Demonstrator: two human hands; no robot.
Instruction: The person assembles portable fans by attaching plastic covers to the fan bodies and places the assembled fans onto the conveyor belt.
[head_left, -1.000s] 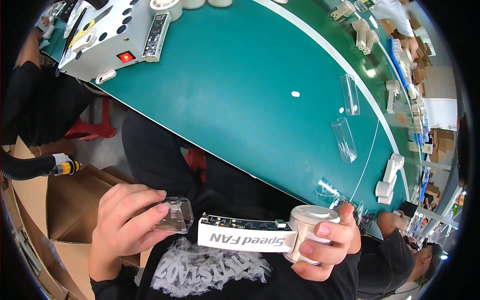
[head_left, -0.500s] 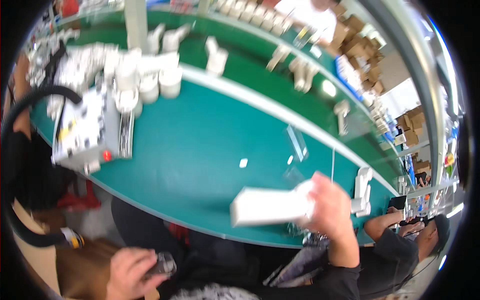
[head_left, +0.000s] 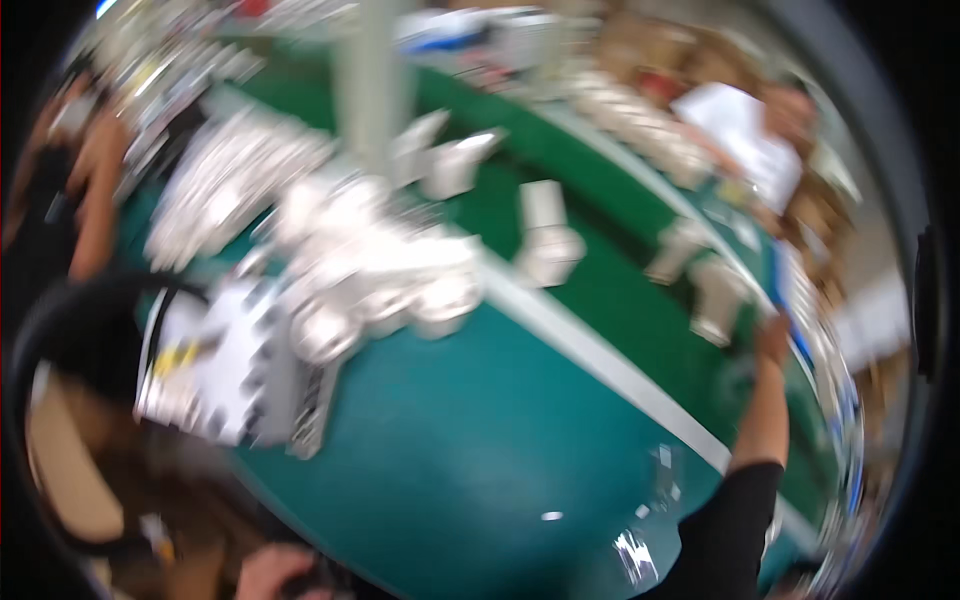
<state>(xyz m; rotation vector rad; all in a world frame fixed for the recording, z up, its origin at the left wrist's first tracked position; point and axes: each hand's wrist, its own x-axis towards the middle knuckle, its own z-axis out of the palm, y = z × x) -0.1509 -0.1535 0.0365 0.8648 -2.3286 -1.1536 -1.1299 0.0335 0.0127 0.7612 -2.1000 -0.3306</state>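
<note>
Reaching far across the green table (head_left: pixel 470 480), the right hand (head_left: pixel 772 338) is stretched out by the far edge; blur hides whether it grips the white box held earlier. Left hand (head_left: pixel 272 572) has dropped to the lower edge, grip unclear, clear piece not discernible.

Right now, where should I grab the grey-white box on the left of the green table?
Grip the grey-white box by its two flat sides, coming from the near edge of the table, where it sits. White parts crowd its far side, so that way looks harder. Blur hides any finer detail.
</note>
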